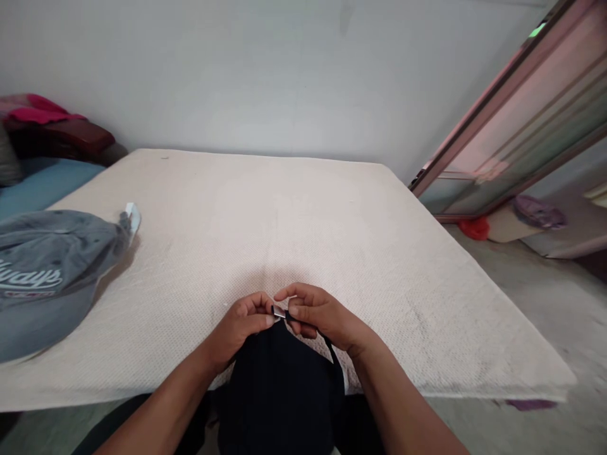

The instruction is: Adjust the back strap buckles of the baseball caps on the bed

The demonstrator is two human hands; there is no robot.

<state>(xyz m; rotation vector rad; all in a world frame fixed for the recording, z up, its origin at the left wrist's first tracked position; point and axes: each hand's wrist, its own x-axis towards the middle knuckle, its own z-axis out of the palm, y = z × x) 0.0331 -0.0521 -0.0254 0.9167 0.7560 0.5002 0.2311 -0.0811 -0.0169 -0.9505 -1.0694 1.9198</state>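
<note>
A dark cap (284, 385) is at the table's near edge, its crown toward me. At its far end is a small metal buckle (279, 312), joined to a narrow dark strap (327, 341). My left hand (244, 322) is closed, pinching the buckle from the left with thumb and fingers. My right hand (317, 309) is closed too, its thumb and index finger gripping the strap right beside the buckle. Fingers partly cover how the strap runs through the metal. A grey cap (57, 272) with white lettering rests on the left of the table, apart from both hands.
A cream textured cloth (294, 208) covers the table, which reaches a pale wall (265, 76). Blue bedding or cushion (52, 177) and a pink cloth (42, 110) lie beyond the left edge. On the right are a glass sliding door (512, 126) and a bin (509, 221).
</note>
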